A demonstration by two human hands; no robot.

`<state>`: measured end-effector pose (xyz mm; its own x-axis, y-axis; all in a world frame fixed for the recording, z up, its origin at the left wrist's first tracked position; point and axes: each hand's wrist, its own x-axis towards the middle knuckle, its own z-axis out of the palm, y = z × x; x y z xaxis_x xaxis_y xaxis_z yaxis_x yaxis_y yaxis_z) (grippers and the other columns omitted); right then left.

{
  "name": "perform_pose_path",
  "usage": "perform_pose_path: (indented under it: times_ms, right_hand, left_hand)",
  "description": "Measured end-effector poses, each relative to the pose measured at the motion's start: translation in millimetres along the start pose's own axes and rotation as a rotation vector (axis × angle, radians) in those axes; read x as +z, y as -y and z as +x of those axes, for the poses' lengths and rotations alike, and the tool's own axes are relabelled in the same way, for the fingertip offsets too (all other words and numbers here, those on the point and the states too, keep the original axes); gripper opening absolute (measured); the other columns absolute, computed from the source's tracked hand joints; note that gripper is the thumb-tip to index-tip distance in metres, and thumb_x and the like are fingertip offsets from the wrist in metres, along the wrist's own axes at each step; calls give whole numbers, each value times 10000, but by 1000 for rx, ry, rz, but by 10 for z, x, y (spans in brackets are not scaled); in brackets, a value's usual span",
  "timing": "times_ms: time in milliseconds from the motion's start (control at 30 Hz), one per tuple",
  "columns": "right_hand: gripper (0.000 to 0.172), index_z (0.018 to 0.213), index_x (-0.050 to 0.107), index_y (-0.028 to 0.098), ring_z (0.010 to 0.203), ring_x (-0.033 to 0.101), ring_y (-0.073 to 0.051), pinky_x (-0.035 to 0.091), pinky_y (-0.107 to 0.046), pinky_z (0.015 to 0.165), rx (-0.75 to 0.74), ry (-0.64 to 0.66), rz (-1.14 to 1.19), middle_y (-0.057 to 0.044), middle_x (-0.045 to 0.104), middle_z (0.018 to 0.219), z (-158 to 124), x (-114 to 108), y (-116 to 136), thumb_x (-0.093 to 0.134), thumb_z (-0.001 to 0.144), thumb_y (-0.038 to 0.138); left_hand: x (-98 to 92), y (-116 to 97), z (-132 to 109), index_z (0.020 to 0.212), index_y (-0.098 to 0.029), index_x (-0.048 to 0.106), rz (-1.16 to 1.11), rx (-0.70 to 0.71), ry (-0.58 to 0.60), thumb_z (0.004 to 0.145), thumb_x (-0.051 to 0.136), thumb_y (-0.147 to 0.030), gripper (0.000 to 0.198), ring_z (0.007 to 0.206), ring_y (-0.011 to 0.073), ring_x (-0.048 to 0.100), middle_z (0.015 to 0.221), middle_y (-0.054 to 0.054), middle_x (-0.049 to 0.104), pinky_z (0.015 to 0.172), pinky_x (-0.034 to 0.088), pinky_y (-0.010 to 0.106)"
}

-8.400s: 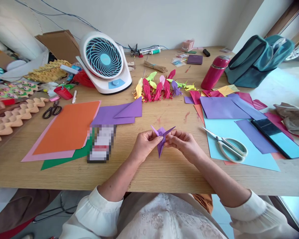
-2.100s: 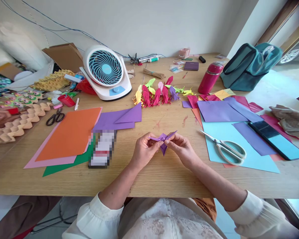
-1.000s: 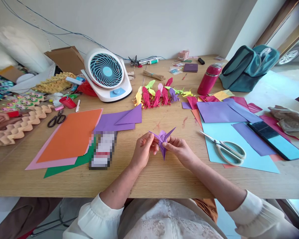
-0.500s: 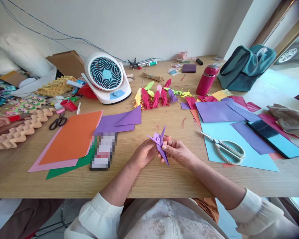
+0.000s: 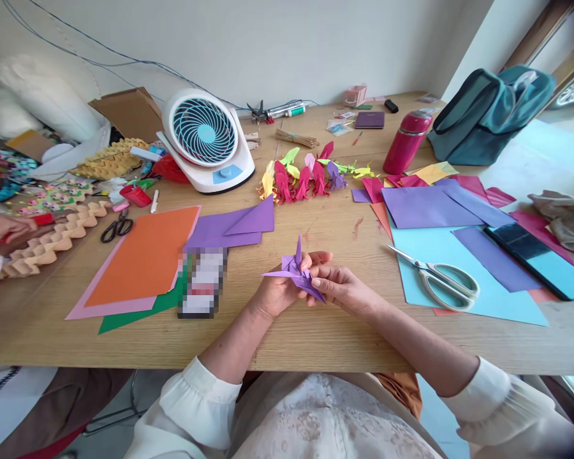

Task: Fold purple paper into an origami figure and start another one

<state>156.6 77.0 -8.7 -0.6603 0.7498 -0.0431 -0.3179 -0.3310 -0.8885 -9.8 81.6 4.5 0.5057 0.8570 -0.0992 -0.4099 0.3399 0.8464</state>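
A folded purple origami piece [image 5: 294,271] with several long points is held between both hands above the table's front part. My left hand [image 5: 275,294] grips it from the left and below, with part of the fingers hidden behind the paper. My right hand [image 5: 344,287] pinches its lower right side between thumb and fingers. Beyond the hands lies a cluster of finished folded paper figures [image 5: 302,180] in red, yellow, green, pink and purple. Folded purple sheets [image 5: 229,223] rest to the left of them.
Scissors [image 5: 442,280] lie on a light blue sheet [image 5: 497,309] at right, beside a phone [image 5: 536,258]. Orange paper [image 5: 141,255] and a pixelated device [image 5: 203,284] are at left. Behind stand a fan [image 5: 205,140], a red bottle [image 5: 408,141] and a teal bag [image 5: 488,118]. Another person's hand [image 5: 9,228] is far left.
The purple origami piece has turned, one point now reaching left and another up. Both hands still hold it. The view has shifted slightly, and the other person's hand has come further in.
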Motion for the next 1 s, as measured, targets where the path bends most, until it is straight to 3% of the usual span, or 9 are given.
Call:
perform_pose_path:
  times_ms: [100,167,333,567,800,1000]
  right_hand:
    - [356,846,687,151,677,692,-125,539,-236,661,20,23,-32,-50,749,840,-2,-4,8,755,803,498]
    - [358,829,687,150,667,690,-121,537,-232,655,22,21,-51,-49,749,832,0,-8,6,752,805,502]
    - [342,800,678,159,627,657,-110,521,-231,625,3,-14,-70,-40,745,804,0,-12,0,753,805,493]
    - [345,802,677,161,620,637,-103,505,-224,620,4,-17,-14,-37,736,801,-2,-40,-21,752,806,497]
    - [281,834,677,163,643,636,-98,491,-212,632,-20,9,24,-32,740,825,0,-80,-69,711,868,440]
    - [300,833,695,158,597,600,-83,481,-196,593,20,-6,123,-28,724,765,-8,-30,-16,738,838,455]
  left_hand:
    - [13,-9,2,683,-211,408,-22,27,-27,656,761,-587,516,974,257,632,1271,116,618,537,525,307]
    - [15,-10,4,684,-217,414,-39,38,-29,668,754,-563,485,1081,289,609,1260,111,627,549,534,318]
    - [15,-15,7,753,-211,531,16,22,-63,661,748,-505,376,989,283,645,1283,114,623,581,543,355]
    - [23,-24,-3,834,-216,646,1,-5,-84,641,747,-421,299,763,212,656,1303,94,628,629,559,400]
    - [29,-30,-18,879,-222,714,-92,3,-26,682,739,-343,233,818,221,670,1292,77,641,623,567,380]
    - [-11,8,-40,923,-230,719,-59,44,-26,693,804,-351,274,987,260,661,1338,77,614,677,581,383]
